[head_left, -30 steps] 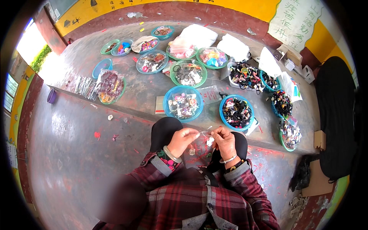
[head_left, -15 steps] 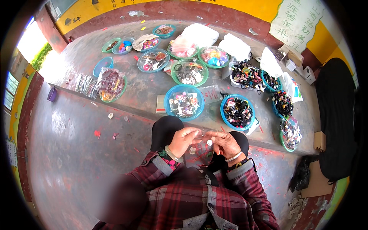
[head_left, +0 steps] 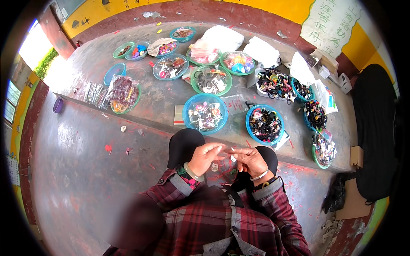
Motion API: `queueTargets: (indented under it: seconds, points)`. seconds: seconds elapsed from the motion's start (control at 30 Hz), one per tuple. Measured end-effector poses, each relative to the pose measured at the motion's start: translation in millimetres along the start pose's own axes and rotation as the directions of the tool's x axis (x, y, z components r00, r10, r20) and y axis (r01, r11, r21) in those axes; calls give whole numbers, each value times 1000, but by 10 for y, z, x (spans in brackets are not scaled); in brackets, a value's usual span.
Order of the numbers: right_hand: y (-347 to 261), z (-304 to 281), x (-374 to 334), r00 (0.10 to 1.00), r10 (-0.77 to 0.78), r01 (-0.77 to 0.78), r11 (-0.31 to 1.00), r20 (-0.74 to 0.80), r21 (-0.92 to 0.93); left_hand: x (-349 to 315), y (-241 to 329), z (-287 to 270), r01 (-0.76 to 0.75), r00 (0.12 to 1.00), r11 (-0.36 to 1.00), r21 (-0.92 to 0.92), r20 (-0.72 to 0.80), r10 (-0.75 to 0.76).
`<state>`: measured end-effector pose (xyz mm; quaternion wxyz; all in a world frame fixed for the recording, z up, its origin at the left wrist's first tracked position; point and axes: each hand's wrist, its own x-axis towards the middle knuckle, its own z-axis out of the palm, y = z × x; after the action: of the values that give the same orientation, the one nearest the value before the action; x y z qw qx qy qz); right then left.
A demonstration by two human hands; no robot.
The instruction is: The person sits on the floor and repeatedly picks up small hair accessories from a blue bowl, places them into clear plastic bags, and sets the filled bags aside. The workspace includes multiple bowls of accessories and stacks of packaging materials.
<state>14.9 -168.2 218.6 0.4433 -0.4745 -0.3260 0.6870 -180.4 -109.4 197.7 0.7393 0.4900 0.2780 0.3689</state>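
Raised grey concrete platform (head_left: 158,96) ran before you, scuffed. Nearest you stood two blue basins: the left basin (head_left: 185,114) of pale trinkets, the right basin (head_left: 248,125) of mostly dark bands. Clear plastic bag (head_left: 236,103) lay between, toward the back. Silvery packets (head_left: 95,94) lay farther left. Lower floor (head_left: 85,170): purple bucket (head_left: 58,106) stood far left; red scraps (head_left: 108,148) littered both sides of you.

A makeshift workroom with the look of a worn classroom: plastic basins (head_left: 186,116) of dark bands (head_left: 265,124) and trinkets (head_left: 206,114) crowd a raised concrete platform (head_left: 160,100) below a scuffed yellow-and-maroon wall (head_left: 188,16) and hand-lettered panel (head_left: 328,26).
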Motion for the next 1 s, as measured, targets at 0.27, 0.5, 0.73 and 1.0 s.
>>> queueTargets:
  seconds: [0.27,0.5,0.73,1.0]
  points:
    - [-114,106,-21,999,-15,22,983,-40,182,-7,-17,-11,26,999,1000,-4,37,-26]
    - [67,-86,27,997,19,-28,993,78,114,-4,24,14,46,990,997,-69,138,-36]
    - [-35,-7,-30,999,20,-26,987,44,159,-9,-1,84,16,993,999,-49,113,-10]
    - [-56,37,-16,999,-2,-6,984,41,180,-10,-65,28,25,997,992,124,72,-34]
